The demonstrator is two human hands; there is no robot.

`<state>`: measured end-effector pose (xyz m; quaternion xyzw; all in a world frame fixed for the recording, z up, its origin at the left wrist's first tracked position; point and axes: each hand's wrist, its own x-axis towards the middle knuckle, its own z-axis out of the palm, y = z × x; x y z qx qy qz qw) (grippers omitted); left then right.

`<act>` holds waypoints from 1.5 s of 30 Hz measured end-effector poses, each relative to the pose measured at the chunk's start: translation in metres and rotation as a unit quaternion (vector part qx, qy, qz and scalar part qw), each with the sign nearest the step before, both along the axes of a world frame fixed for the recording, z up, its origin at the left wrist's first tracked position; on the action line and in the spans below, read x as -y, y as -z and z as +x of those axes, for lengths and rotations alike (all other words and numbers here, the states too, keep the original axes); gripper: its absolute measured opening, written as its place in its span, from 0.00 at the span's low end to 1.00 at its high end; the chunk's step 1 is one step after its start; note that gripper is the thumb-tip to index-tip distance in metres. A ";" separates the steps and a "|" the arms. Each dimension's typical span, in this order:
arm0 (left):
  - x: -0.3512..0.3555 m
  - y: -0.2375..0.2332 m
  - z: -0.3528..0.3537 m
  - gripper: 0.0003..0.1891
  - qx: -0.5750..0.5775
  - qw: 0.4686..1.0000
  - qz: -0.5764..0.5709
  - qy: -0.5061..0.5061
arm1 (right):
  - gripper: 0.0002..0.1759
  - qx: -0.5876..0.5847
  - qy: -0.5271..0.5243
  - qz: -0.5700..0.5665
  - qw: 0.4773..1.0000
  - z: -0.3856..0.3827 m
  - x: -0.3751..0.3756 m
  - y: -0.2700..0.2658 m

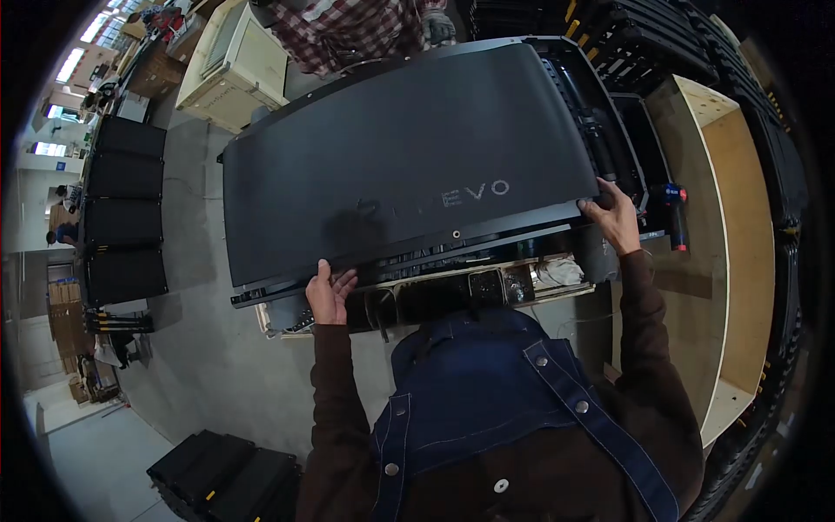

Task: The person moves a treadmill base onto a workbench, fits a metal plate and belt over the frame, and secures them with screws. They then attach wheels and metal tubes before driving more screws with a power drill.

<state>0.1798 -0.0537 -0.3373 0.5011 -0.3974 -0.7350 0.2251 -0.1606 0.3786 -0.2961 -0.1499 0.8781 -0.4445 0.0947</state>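
A large, slightly curved black panel [391, 148] with silver letters ending in "EVO" lies in front of me. My left hand [329, 294] holds its near edge on the left, thumb on top and fingers partly beneath. Closed at the near right corner, my right hand [616, 219] grips the same panel. Beyond this corner shows a black frame [600, 130] with parts inside, partly covered by the panel. Below the near edge is a wooden parts tray [548, 296] with several compartments, one holding a clear plastic bag.
Across the panel stands a person in a checked shirt [348, 35], one gloved hand [439, 28] showing. A blue and red power tool [674, 213] is at right, beside an open wooden crate [739, 244]. Another crate [230, 70] stands far left. Black stacked units [222, 478] sit lower left.
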 end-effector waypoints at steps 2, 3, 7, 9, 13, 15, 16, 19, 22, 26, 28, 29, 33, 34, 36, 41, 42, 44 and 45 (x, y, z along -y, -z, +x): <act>0.000 -0.004 0.004 0.19 0.017 1.000 0.002 0.011 | 0.33 -0.063 -0.023 0.122 0.990 -0.001 0.000 -0.017; 0.001 -0.006 0.005 0.20 0.064 0.997 -0.004 0.038 | 0.30 -0.125 -0.047 0.240 0.961 -0.003 0.001 -0.024; 0.001 -0.039 0.016 0.21 0.207 0.956 -0.148 0.145 | 0.25 -0.287 -0.126 0.291 0.904 -0.009 -0.007 0.001; -0.015 -0.039 -0.006 0.17 0.186 0.907 -0.347 0.152 | 0.23 -0.279 -0.157 0.328 0.889 -0.020 -0.007 0.009; -0.067 -0.066 -0.078 0.27 0.102 0.635 -0.692 0.329 | 0.27 -0.312 -0.219 0.349 0.856 -0.027 0.012 0.003; -0.057 -0.048 -0.093 0.31 0.082 0.589 -0.725 0.348 | 0.27 -0.330 -0.224 0.340 0.852 -0.032 0.008 -0.007; -0.040 -0.047 -0.089 0.28 0.104 0.566 -0.740 0.347 | 0.27 -0.347 -0.218 0.328 0.851 -0.034 0.007 -0.014; 0.061 -0.040 -0.040 0.29 0.204 0.523 -0.797 0.223 | 0.27 -0.334 -0.113 0.289 0.890 -0.031 0.000 -0.014; 0.154 -0.041 0.048 0.29 0.382 0.580 -0.713 0.096 | 0.24 -0.221 -0.019 0.263 0.939 -0.048 -0.014 0.045; 0.266 0.051 0.135 0.18 0.572 0.679 -0.445 0.117 | 0.21 -0.272 0.059 0.267 0.923 -0.049 -0.018 0.101; 0.269 0.067 0.137 0.17 0.573 0.653 -0.482 0.111 | 0.21 -0.231 0.093 0.291 0.924 -0.035 0.002 0.085; 0.269 0.075 0.140 0.16 0.579 0.622 -0.516 0.105 | 0.22 -0.215 0.088 0.301 0.925 -0.034 0.004 0.081; 0.291 0.100 0.148 0.17 0.541 0.672 -0.500 0.078 | 0.22 -0.203 0.091 0.321 0.921 -0.039 -0.004 0.089; 0.290 0.101 0.150 0.16 0.523 0.679 -0.511 0.067 | 0.22 -0.197 0.097 0.316 0.923 -0.039 -0.004 0.091; 0.291 0.102 0.152 0.16 0.505 0.685 -0.521 0.059 | 0.22 -0.206 0.092 0.318 0.921 -0.040 -0.006 0.095; 0.287 0.100 0.147 0.14 0.545 0.654 -0.523 0.037 | 0.23 -0.207 0.086 0.321 0.920 -0.036 0.000 0.086; 0.287 0.098 0.145 0.14 0.543 0.654 -0.525 0.035 | 0.23 -0.206 0.075 0.340 0.914 -0.034 0.003 0.083; 0.287 0.093 0.144 0.16 0.576 0.646 -0.493 0.083 | 0.24 -0.206 0.066 0.357 0.909 -0.034 0.000 0.080; 0.288 0.091 0.151 0.16 0.574 0.645 -0.498 0.080 | 0.22 -0.208 0.037 0.360 0.909 -0.038 -0.006 0.079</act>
